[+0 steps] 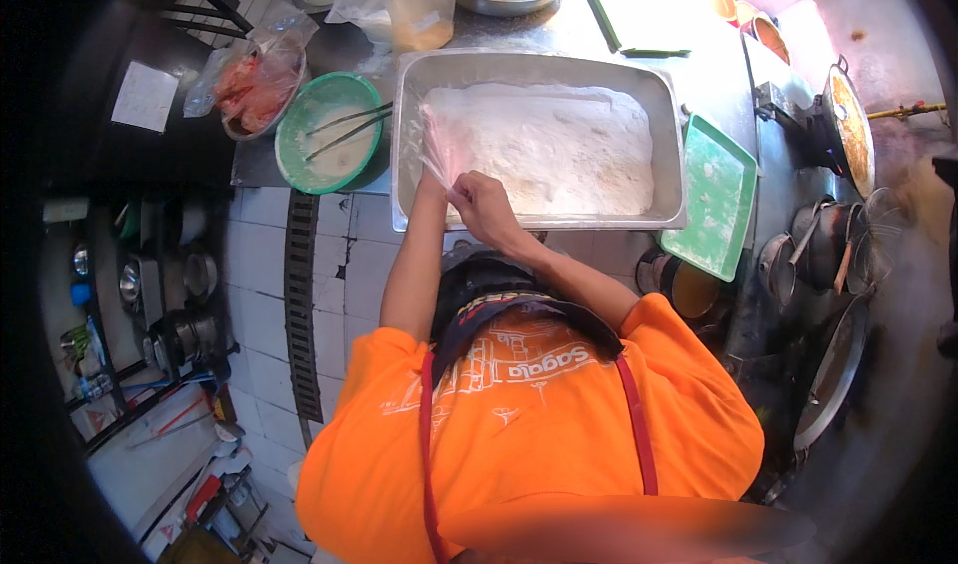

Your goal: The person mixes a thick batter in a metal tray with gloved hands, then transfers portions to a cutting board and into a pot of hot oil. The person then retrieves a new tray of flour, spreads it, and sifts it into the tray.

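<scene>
A deep rectangular steel pan (673, 160) holds a bed of white powder (561, 145) that looks like flour. Over the pan's left end, my left hand (438, 141) is inside a clear thin plastic glove or bag (432, 126); blur and plastic hide its fingers. My right hand (483, 201) pinches the plastic at the left wrist, above the pan's near edge. Left of the pan, a green bowl (288, 141) holds pale liquid, with dark chopsticks or tongs (344, 126) resting across its rim. To the right lies a flour-dusted green tray (718, 197).
At the upper left, a plastic bag of reddish food (251, 88) sits in a bowl. Behind the pan stand a bag-lined tub (423, 17) and a steel basin of orange liquid (509, 2). A wok (849, 126) is at the right; pans hang below it.
</scene>
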The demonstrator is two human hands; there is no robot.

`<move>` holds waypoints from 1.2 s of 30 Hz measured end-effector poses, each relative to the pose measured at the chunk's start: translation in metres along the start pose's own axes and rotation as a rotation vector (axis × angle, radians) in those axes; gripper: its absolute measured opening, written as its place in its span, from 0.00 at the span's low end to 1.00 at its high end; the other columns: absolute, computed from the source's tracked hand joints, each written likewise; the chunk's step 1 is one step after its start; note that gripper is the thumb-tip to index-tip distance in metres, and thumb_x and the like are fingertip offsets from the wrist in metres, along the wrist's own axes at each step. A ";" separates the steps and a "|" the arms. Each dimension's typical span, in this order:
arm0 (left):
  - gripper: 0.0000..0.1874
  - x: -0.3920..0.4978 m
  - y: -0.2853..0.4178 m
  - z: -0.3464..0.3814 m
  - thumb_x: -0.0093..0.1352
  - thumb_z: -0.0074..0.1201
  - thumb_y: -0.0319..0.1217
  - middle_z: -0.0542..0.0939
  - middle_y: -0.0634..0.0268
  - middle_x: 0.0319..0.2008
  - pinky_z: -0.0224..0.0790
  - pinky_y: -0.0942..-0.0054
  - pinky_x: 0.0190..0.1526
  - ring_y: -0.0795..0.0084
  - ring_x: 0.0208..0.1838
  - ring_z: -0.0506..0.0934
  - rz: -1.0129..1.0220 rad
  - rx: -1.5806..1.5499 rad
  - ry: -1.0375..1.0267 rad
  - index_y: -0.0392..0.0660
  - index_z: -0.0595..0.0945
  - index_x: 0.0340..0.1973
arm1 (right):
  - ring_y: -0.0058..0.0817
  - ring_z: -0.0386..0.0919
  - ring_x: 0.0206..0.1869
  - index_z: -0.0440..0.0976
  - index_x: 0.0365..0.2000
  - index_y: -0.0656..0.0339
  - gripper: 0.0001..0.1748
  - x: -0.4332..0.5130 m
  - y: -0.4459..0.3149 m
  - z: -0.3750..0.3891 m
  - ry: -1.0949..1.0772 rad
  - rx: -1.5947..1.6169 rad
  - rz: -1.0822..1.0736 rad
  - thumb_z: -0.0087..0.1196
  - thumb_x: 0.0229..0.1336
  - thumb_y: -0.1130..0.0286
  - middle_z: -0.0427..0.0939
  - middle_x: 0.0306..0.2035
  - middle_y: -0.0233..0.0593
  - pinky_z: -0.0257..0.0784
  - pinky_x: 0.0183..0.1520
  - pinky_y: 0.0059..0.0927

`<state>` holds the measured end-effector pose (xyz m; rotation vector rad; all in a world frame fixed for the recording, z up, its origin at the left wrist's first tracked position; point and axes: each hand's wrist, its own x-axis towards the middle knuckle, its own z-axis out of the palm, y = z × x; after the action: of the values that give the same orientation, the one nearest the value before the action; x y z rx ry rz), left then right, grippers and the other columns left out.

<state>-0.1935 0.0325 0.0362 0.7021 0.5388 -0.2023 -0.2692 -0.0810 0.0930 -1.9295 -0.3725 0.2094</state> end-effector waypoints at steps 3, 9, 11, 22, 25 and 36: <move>0.42 0.012 -0.003 -0.009 0.67 0.32 0.64 0.59 0.60 0.67 0.38 0.46 0.66 0.63 0.69 0.55 0.118 0.179 0.228 0.47 0.54 0.67 | 0.36 0.76 0.29 0.78 0.29 0.66 0.07 0.007 0.031 -0.035 -0.198 0.004 -0.017 0.55 0.54 0.72 0.77 0.27 0.49 0.70 0.34 0.32; 0.38 -0.004 -0.014 -0.033 0.70 0.32 0.58 0.61 0.61 0.66 0.36 0.58 0.67 0.67 0.68 0.57 0.072 0.137 0.209 0.44 0.57 0.66 | 0.48 0.79 0.33 0.80 0.30 0.64 0.11 0.064 0.151 -0.102 0.163 -0.862 0.212 0.57 0.47 0.68 0.80 0.29 0.51 0.74 0.39 0.42; 0.36 -0.012 -0.013 -0.033 0.71 0.34 0.55 0.59 0.61 0.67 0.36 0.63 0.68 0.68 0.69 0.55 0.050 0.132 0.203 0.42 0.57 0.66 | 0.48 0.79 0.33 0.80 0.27 0.64 0.09 0.071 0.159 -0.115 0.068 -0.876 0.270 0.57 0.44 0.70 0.79 0.27 0.52 0.75 0.40 0.43; 0.22 -0.040 -0.038 -0.007 0.70 0.49 0.32 0.72 0.54 0.53 0.60 0.73 0.60 0.68 0.56 0.71 0.318 0.498 0.049 0.32 0.66 0.55 | 0.29 0.77 0.22 0.78 0.29 0.71 0.13 0.075 0.085 -0.152 0.105 -0.036 0.483 0.60 0.49 0.68 0.79 0.21 0.43 0.72 0.29 0.27; 0.19 -0.051 -0.039 0.008 0.66 0.55 0.35 0.79 0.60 0.41 0.68 0.76 0.48 0.72 0.46 0.76 0.397 0.467 0.073 0.35 0.76 0.46 | 0.30 0.77 0.25 0.74 0.31 0.73 0.12 0.072 0.086 -0.134 0.097 0.505 0.568 0.56 0.55 0.71 0.79 0.24 0.44 0.73 0.31 0.27; 0.23 -0.015 -0.050 0.055 0.63 0.54 0.44 0.77 0.53 0.47 0.58 0.60 0.60 0.54 0.56 0.70 0.928 1.586 0.058 0.40 0.78 0.46 | 0.38 0.75 0.43 0.70 0.39 0.70 0.11 0.047 0.099 -0.075 0.089 1.040 0.402 0.44 0.56 0.76 0.76 0.41 0.46 0.70 0.47 0.36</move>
<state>-0.2015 -0.0413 0.0507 2.4124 -0.0591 0.3412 -0.1858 -0.1636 0.0307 -0.9522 0.1868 0.4682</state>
